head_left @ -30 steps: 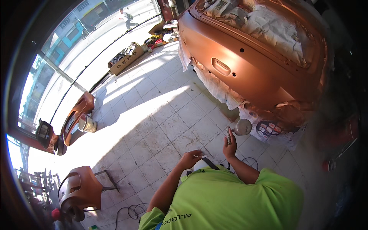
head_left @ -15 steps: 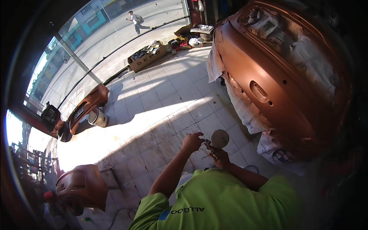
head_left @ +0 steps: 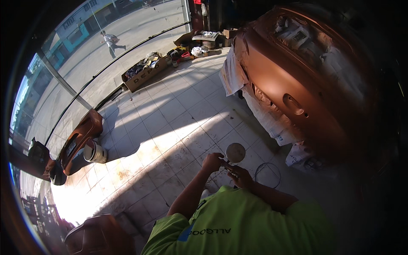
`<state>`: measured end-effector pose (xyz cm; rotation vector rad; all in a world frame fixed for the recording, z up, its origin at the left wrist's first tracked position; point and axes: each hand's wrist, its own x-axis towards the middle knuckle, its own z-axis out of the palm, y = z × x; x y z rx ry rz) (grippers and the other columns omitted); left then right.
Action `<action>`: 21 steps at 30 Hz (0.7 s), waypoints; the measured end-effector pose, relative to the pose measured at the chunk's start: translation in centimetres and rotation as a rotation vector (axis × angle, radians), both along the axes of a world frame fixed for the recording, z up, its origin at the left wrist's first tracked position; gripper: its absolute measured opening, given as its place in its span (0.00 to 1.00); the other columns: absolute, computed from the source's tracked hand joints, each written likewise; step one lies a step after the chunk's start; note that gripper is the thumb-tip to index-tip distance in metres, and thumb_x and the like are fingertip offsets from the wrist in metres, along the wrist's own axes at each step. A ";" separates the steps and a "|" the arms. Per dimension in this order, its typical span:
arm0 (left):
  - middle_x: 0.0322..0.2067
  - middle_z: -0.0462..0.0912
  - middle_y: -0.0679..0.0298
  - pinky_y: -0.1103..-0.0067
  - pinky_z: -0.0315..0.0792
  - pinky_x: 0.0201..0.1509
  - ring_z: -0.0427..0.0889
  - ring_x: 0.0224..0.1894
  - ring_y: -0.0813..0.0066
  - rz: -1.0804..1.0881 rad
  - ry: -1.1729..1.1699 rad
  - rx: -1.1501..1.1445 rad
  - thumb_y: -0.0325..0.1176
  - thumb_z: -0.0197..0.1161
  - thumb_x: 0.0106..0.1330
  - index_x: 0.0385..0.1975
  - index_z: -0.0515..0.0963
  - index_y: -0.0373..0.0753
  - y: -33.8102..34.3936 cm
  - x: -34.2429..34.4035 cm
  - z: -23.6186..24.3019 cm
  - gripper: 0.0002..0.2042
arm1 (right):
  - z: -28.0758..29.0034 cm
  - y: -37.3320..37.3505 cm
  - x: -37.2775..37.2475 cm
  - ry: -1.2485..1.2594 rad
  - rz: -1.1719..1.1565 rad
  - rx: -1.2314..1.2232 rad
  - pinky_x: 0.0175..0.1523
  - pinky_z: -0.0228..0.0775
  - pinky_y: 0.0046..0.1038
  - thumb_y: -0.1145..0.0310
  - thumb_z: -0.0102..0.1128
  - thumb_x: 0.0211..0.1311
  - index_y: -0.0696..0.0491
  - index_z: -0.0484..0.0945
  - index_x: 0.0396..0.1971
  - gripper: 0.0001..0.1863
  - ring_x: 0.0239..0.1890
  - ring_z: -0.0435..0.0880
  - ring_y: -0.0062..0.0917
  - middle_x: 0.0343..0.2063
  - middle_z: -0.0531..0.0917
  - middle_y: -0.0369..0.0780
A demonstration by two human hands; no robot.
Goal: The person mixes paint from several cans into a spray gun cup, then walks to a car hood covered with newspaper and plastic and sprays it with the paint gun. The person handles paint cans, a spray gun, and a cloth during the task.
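Note:
My right hand [head_left: 241, 177] is wrapped round the metal body of a spray gun [head_left: 229, 168]. The gun's round, pale cup [head_left: 235, 153] stands up just beyond my fingers. My left hand [head_left: 212, 162] is closed at the gun's front end, its fingertips against the metal; exactly which part they grip is too small to tell. Both hands are held in front of my green shirt, above the tiled floor. To the right stands an orange car body panel [head_left: 276, 85], with masking paper [head_left: 267, 114] along its lower edge and in its opening.
A thin hose [head_left: 267, 175] loops on the floor beside my right forearm. At left are an orange bumper [head_left: 80, 138], a bucket [head_left: 95, 153] and another orange part [head_left: 100, 236]. A carton of rags [head_left: 146, 75] lies by the open front; a person [head_left: 111, 41] walks outside.
The view has shifted, so the bumper and carton appear farther left and lower. My left fingers have come in closer against the spray gun. The person outside has moved to the left.

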<state>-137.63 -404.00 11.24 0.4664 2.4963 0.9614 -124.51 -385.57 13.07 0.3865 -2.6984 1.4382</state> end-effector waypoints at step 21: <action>0.24 0.90 0.60 0.71 0.83 0.35 0.89 0.22 0.69 0.246 -0.159 0.065 0.37 0.65 0.66 0.39 0.90 0.43 -19.9 -3.6 -0.4 0.09 | -1.5 -18.4 -7.1 0.019 0.141 -0.042 0.54 0.81 0.37 0.65 0.65 0.70 0.43 0.76 0.67 0.26 0.54 0.87 0.41 0.56 0.85 0.45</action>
